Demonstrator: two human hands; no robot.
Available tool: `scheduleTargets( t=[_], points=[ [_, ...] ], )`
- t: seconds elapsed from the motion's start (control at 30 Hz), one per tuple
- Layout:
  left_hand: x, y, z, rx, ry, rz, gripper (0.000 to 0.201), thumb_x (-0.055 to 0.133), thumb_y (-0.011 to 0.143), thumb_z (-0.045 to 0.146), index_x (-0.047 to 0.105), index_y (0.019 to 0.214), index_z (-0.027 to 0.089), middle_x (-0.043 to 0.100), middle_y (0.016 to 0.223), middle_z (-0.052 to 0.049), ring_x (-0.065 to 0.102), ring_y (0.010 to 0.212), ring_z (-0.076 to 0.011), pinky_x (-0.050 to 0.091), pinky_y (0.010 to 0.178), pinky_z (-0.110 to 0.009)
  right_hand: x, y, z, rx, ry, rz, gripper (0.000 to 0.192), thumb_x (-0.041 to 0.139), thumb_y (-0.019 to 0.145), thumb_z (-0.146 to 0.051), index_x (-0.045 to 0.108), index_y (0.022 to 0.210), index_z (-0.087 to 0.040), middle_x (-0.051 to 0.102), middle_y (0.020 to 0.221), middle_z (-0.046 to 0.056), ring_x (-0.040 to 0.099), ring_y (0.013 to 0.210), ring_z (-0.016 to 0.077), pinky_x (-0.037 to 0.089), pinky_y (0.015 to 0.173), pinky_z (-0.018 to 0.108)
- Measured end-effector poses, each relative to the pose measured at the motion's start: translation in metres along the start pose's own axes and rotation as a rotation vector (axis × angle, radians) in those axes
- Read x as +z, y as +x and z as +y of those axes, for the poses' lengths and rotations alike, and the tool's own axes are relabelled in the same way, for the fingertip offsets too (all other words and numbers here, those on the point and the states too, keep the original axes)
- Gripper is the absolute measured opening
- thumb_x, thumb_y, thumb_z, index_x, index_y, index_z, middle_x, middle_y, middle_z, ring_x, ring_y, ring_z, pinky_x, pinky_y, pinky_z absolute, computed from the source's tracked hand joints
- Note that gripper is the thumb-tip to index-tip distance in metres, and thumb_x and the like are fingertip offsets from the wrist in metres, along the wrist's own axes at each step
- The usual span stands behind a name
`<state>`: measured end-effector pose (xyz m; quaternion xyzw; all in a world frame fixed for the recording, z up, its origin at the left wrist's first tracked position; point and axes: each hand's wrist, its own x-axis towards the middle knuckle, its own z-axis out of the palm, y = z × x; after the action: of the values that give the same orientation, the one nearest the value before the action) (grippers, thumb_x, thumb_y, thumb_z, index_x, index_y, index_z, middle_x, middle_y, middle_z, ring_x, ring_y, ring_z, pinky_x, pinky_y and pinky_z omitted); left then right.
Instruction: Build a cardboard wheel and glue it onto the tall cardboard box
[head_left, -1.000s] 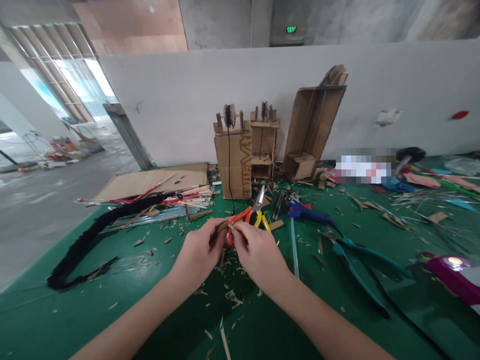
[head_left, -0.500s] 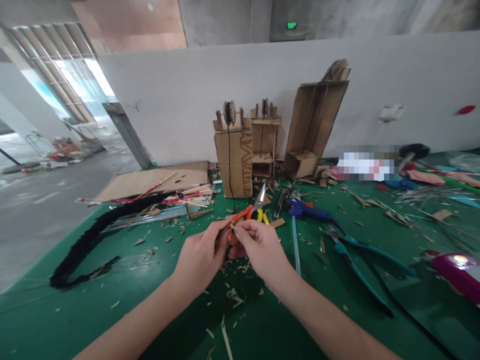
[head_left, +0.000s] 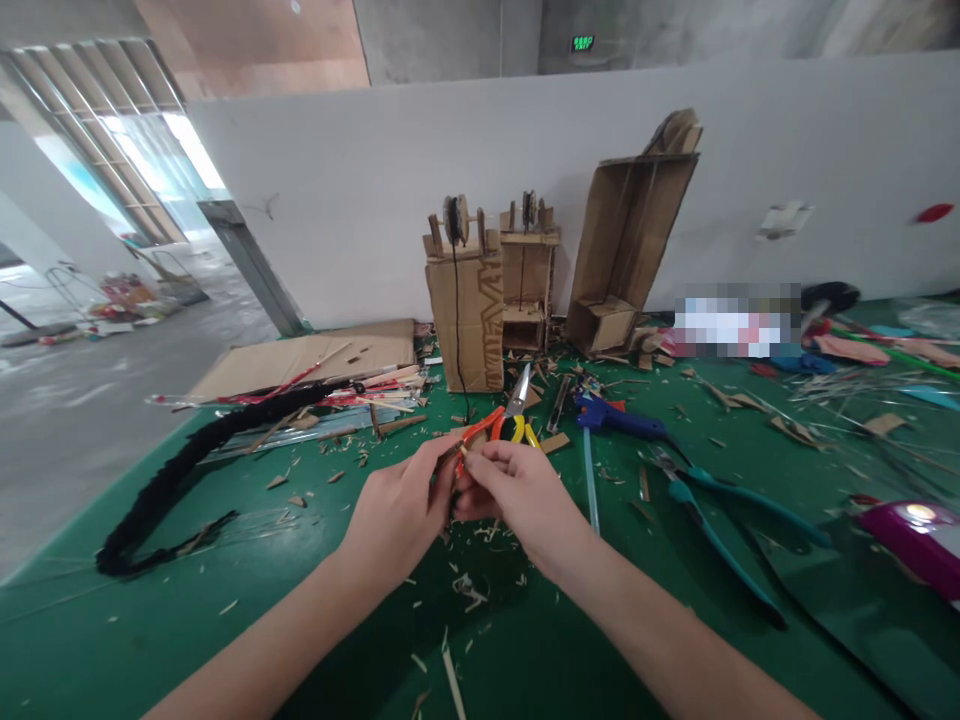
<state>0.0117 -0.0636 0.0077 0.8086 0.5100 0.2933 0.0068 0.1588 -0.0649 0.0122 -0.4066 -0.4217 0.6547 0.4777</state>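
My left hand [head_left: 401,500] is closed, its thumb and index finger pinching a small brownish piece that the fingers mostly hide. Opposite it, my right hand [head_left: 521,495] pinches a small pale sliver [head_left: 463,450] at the same spot, fingertips nearly touching. Just beyond my fingers lie scissors [head_left: 517,395] with orange handles, blades pointing away; part of a handle is covered by my hands. A yellow-handled tool [head_left: 514,430] sits beside them. Behind stands a tall cardboard box [head_left: 465,330] with a spool [head_left: 454,218] of dark cord on top.
A second cardboard frame [head_left: 529,290] and a leaning cardboard tray [head_left: 634,240] stand by the wall. Rightward are a blue glue gun [head_left: 619,418] and teal pliers [head_left: 727,545]. A fuzzy black strip [head_left: 169,480] and cardboard sheet [head_left: 315,358] lie left. Scraps litter the green table [head_left: 315,640].
The view has shifted very slightly. Both hands stay together in nearly the same place, still pinching the small pieces.
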Motion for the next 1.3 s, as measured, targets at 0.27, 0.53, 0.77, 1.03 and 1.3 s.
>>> scheduleTargets(
  t=[0.27,0.53,0.77,1.03,1.3],
  points=[
    [-0.001,-0.001,0.004,-0.025,-0.011,-0.017,0.025,0.041,0.091,0.028,0.055,0.111,0.022,0.073,0.095,-0.005,0.07,0.076,-0.0194,0.05,0.064,-0.026,-0.006,-0.004,0.0,-0.449,-0.744,0.084,0.02,0.044,0.087,-0.02,0.057,0.073,-0.019,0.059,0.058,0.0,0.058,0.049,0.0132,0.047,0.049,0.025],
    [-0.018,0.019,-0.022,-0.166,-0.178,-0.159,0.019,0.045,0.086,0.027,0.057,0.099,0.021,0.069,0.079,-0.001,0.063,0.064,-0.0163,0.044,0.059,-0.025,-0.001,-0.004,-0.005,-0.273,-0.216,-0.049,0.011,0.052,0.085,-0.028,0.057,0.083,-0.018,0.06,0.069,0.0,0.061,0.054,0.0107,0.055,0.054,0.025],
    [-0.018,0.021,-0.027,-0.028,-0.206,-0.091,0.016,0.05,0.082,0.023,0.061,0.093,0.019,0.061,0.098,-0.007,0.054,0.097,-0.0227,0.043,0.086,-0.038,0.002,-0.005,-0.003,-0.299,-0.184,-0.027,0.006,0.055,0.082,-0.024,0.056,0.083,-0.018,0.062,0.072,0.0,0.063,0.061,0.0118,0.056,0.057,0.025],
    [-0.029,0.016,0.008,-0.308,-0.775,-0.173,0.015,0.058,0.08,0.031,0.062,0.083,0.017,0.061,0.078,-0.002,0.055,0.07,-0.0144,0.045,0.063,-0.027,-0.002,-0.004,0.002,-0.471,-0.459,0.038,0.008,0.054,0.084,-0.025,0.058,0.081,-0.019,0.064,0.068,0.0,0.064,0.06,0.0123,0.054,0.058,0.026],
    [-0.021,0.016,0.003,-0.44,-1.048,-0.201,0.011,0.064,0.078,0.027,0.065,0.079,0.016,0.057,0.067,0.002,0.047,0.058,-0.008,0.038,0.055,-0.02,-0.005,-0.005,0.006,-0.596,-0.739,0.109,0.007,0.054,0.085,-0.022,0.06,0.083,-0.019,0.067,0.068,0.0,0.064,0.061,0.0133,0.048,0.057,0.024]
  ],
)
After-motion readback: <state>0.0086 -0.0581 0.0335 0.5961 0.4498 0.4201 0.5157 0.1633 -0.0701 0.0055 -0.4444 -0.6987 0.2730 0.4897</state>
